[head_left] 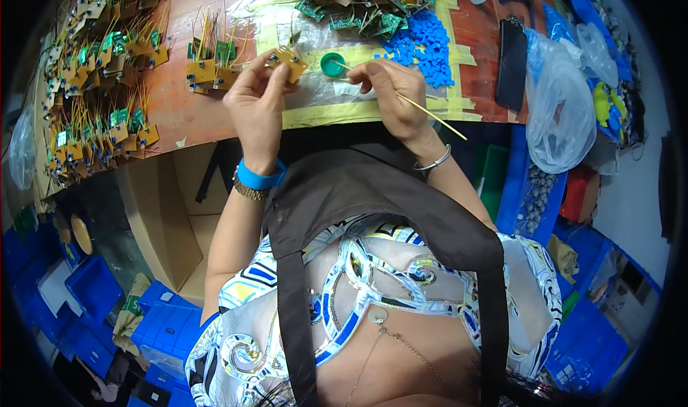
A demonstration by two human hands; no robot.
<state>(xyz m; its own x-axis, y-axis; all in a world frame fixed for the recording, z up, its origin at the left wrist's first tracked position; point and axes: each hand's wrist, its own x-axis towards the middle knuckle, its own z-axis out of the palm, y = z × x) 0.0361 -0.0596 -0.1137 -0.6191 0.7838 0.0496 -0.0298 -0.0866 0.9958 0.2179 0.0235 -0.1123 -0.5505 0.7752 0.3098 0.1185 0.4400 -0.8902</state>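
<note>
My left hand (259, 95) pinches a small orange circuit board (292, 64) between thumb and fingers, held above the near part of the table. In my right hand (396, 95) is a thin wooden stick (433, 113), gripped like a pen. Its tip reaches into a small round green cap (332, 64) on the taped table top, between my hands. Whatever the cap contains is too small to make out. Several wired orange boards with green modules (208, 66) stand just left of my left hand.
Piles of wired boards (107, 49) cover the table's left side; more green ones (365, 13) lie at the back. Small blue pieces (426, 45) are heaped right of the cap. A dark phone (510, 63) and clear plastic bags (562, 113) are at the right. Below stands a cardboard box (161, 213).
</note>
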